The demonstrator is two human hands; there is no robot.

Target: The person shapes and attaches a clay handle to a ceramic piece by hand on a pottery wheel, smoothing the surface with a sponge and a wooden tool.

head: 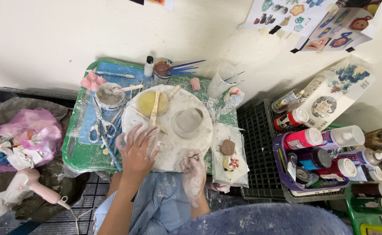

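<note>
Looking down from the head view, both hands sit on the near rim of a round white board that covers most of a green tray. The left hand lies flat, fingers spread and pointing away from the body, palm pressed on the board's near-left edge; it grips nothing. The right hand, caked in pale clay, curls at the near-right edge with its fingertips on the board; whether it pinches a small bit of clay I cannot tell.

Up the board from the left hand sits a yellow disc, with a pale wooden stick laid across it. The stick's long axis runs near to far, almost in line with the left fingers, and its near end stops just short of them. So the left hand is clearly the nearer one to stick and disc. A grey clay cup stands farther right, straight ahead of the right hand and apart from it.

Off the board to the left, scissors lie on a blue mat beside a clay-smeared bowl. To the right, small painted pieces rest on white paper, near the right hand, and paint bottles crowd a basket beyond. A pink hairdryer lies on the floor at far left.
</note>
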